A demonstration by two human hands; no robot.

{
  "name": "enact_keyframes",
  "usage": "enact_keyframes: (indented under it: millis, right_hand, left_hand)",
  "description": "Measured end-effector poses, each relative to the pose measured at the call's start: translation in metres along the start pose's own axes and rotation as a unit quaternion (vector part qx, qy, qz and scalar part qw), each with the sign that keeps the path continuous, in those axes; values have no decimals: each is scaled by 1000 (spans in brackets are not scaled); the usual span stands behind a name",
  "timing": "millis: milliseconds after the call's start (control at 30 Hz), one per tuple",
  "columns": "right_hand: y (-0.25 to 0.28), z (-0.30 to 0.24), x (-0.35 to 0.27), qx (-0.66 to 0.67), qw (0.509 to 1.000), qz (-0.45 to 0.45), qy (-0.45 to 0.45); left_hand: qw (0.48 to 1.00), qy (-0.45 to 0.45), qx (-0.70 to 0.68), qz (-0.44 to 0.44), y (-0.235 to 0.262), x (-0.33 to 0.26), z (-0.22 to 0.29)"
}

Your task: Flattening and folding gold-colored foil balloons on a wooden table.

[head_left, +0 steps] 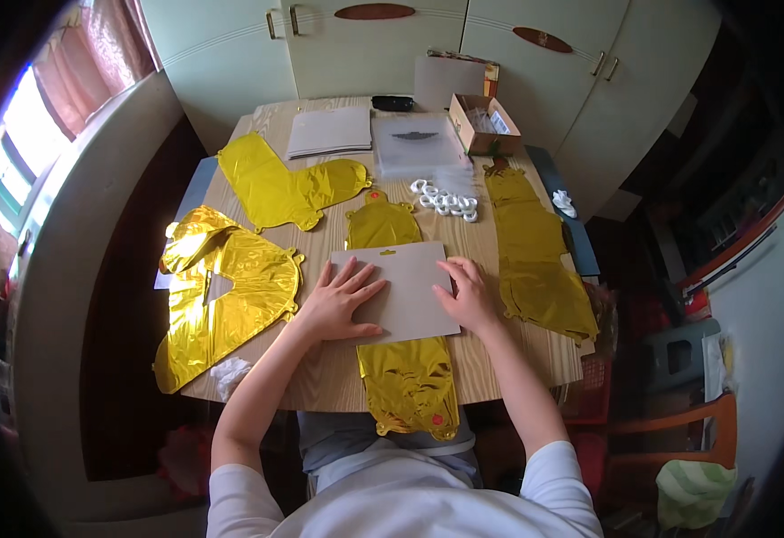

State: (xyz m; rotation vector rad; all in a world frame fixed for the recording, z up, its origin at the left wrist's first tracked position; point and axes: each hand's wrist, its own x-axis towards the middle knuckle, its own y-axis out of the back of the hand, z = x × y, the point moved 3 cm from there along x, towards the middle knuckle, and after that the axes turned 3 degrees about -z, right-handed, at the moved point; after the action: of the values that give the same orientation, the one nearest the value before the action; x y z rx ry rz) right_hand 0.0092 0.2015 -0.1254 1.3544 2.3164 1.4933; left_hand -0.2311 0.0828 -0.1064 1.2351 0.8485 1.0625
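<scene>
A white card (pixel 414 285) with a small hanging slot near its far edge lies across a flat gold foil balloon (pixel 408 377). The balloon's far end shows beyond the card, and its near end hangs over the table's front edge; the middle is hidden under the card. Spread flat on the card's left part is my left hand (pixel 333 300), fingers apart. My right hand (pixel 470 294) rests at the card's right edge, thumb and fingertips apart on its surface, fingers slightly bent.
More flat gold foil balloons lie left (pixel 253 287), far left (pixel 275 184) and right (pixel 535 251). White rings (pixel 446 202), clear plastic bags (pixel 410 157), a stack of white cards (pixel 329 132) and a cardboard box (pixel 484 130) occupy the far side. A crumpled white tissue (pixel 230 375) sits front left.
</scene>
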Motion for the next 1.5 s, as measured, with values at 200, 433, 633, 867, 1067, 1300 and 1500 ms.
enact_keyframes:
  millis: [200,433,633,867,1067,1300,1500]
  right_hand:
    - [-4,-13,1,-57,992,-87,70]
    - [-4,-20,0,-105,979,-158,79]
    - [-5,-20,1,-108,979,-158,75]
    - [-5,-20,2,-99,982,-142,75]
    - [-6,-18,2,-89,984,-136,71]
    - [-5,-21,2,-107,981,-148,69]
    - [-4,-22,3,-115,978,-158,66]
  left_hand:
    - [1000,9,1,3,-1,0,-3]
    - [1000,-3,-24,8,3,-3,-1]
    - [997,-60,-57,-13,5,-2,2]
    - [996,-68,-50,-15,3,-3,6]
    - [997,-59,-56,-8,4,1,7]
    - [997,-61,-45,-16,3,0,7]
    - [996,-69,-42,-26,6,0,10]
